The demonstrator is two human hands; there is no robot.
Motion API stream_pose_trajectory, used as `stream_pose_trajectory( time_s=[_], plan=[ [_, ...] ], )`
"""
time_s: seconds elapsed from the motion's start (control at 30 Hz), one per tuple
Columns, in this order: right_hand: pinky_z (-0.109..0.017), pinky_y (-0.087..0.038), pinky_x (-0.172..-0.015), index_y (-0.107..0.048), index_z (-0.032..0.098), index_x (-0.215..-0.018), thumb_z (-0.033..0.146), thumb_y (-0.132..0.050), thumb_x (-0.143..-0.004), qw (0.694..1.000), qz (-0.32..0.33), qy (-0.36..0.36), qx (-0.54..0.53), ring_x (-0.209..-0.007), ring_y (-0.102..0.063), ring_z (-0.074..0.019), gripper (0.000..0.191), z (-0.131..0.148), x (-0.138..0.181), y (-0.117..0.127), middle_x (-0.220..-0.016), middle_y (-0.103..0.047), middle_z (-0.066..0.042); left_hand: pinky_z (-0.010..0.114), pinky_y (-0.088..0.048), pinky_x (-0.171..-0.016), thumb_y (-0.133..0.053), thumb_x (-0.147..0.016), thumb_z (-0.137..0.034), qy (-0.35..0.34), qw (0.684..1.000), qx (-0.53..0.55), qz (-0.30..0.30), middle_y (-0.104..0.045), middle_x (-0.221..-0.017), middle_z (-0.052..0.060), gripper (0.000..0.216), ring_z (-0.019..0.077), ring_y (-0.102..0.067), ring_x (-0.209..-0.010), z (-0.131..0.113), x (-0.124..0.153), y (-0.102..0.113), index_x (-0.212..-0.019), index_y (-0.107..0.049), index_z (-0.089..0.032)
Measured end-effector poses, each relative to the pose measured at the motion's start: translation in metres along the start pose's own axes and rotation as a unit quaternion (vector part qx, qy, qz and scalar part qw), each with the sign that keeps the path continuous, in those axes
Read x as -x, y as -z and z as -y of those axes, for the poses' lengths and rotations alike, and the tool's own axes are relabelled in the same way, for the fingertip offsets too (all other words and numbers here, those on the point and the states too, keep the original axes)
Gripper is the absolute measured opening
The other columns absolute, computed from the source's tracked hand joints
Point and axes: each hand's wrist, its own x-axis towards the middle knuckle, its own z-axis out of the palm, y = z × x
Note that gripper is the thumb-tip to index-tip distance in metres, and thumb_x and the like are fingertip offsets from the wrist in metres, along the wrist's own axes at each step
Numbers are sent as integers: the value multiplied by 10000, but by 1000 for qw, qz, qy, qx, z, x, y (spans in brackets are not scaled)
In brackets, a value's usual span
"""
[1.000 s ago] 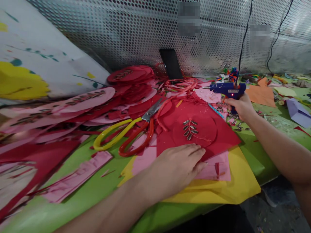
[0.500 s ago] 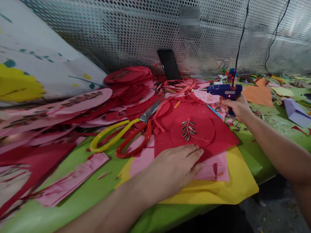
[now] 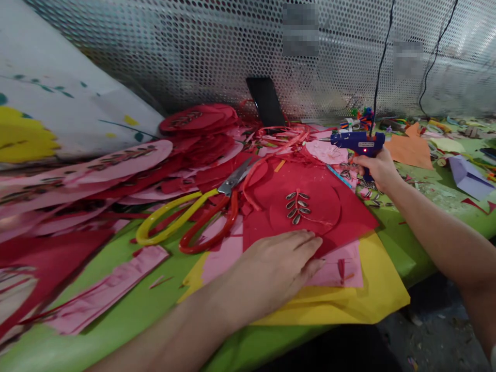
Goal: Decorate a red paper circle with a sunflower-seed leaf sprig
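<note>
My left hand (image 3: 277,263) lies flat, fingers stretched, over the near edge of a red paper circle (image 3: 327,206). On that circle, sunflower seeds (image 3: 297,205) sit in pairs along a red stem, like a leafy sprig. Beneath is a red sheet (image 3: 352,222), with pink paper (image 3: 344,268) and yellow paper (image 3: 387,289) under it. My right hand (image 3: 382,168) is wrapped round the handle of a blue glue gun (image 3: 358,142), held off to the right. Its nozzle points left and a small red light glows on it. Scissors (image 3: 227,194) with yellow and red handles lie open left of the sheet.
A dark phone (image 3: 267,102) leans against the perforated metal wall (image 3: 209,57). Pink and red seed-decorated cutouts (image 3: 116,163) are heaped at left. Loose seeds (image 3: 375,199), orange paper (image 3: 413,150) and purple paper (image 3: 470,177) lie at right. A black cord (image 3: 382,67) rises from the glue gun.
The view has shifted slightly, so everything sits a little farther left. Both hands keep their places, the left on the paper and the right round the glue gun.
</note>
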Motion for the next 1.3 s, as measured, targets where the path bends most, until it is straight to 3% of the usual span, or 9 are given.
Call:
stream_pose_trajectory(
  time_s=[0.13,0.3,0.5,0.57,0.63,0.73,1.1,1.3],
  plan=[
    [-240,-322,-367,-422,232,-675,195,-637,-545,1000,5,-3,7,-353,-384,-59,253,0,-1,1,-479,-470,73,311,-508,-867,-342,-923,-257,3,1000,12,14,-689,-1047,88,361,185,-635,-985,1,1,-1,-1074,-646,-133],
    [-245,-332,-364,-449,240,-739,199,-647,-528,999,-48,10,10,-347,-385,-65,292,-2,-3,2,-500,-465,83,315,-530,-826,-326,-928,-243,-15,1000,-9,-17,-698,-1017,89,375,192,-651,-940,1,1,-2,-1039,-660,-115],
    [-238,-370,-404,-495,271,-1104,224,-642,-560,996,-66,53,36,-406,-390,-67,565,-4,-2,1,-617,-517,80,287,-521,-832,-354,-924,-256,-7,1000,-11,-5,-698,-1022,79,349,175,-653,-928,-1,0,-1,-1053,-655,-134],
    [-235,-372,-406,-552,244,-1031,235,-642,-557,996,-58,53,46,-407,-399,-63,483,-4,-1,1,-625,-535,68,296,-524,-828,-348,-925,-249,-11,1000,-6,-5,-697,-1025,81,352,180,-652,-933,-1,0,-1,-1050,-655,-128],
    [-237,-373,-405,-604,203,-829,241,-639,-557,996,-45,36,70,-402,-418,-66,278,-4,0,2,-595,-552,47,309,-526,-832,-337,-928,-251,-12,1000,0,0,-694,-1033,84,362,186,-649,-944,-1,0,-1,-1055,-652,-124],
    [-256,-396,-432,-591,181,-637,236,-635,-563,996,-29,19,87,-415,-467,-88,102,-5,2,0,-552,-566,23,324,-525,-842,-329,-930,-256,-4,1000,8,15,-686,-1051,93,372,194,-644,-961,-1,-1,0,-1072,-645,-121],
    [-244,-402,-453,-580,185,-533,209,-639,-572,999,-25,29,38,-419,-477,-89,74,0,4,-1,-440,-513,41,304,-514,-862,-419,-897,-242,15,999,11,36,-684,-1063,79,306,188,-644,-959,-1,-4,2,-1078,-640,-132],
    [-248,-424,-454,-609,167,-602,190,-647,-538,1000,8,11,8,-437,-518,-87,78,1,6,-3,-601,-623,10,329,-545,-795,-412,-898,-238,3,1000,5,17,-695,-1026,87,309,207,-658,-911,-2,-3,3,-1059,-644,-111]
  ],
)
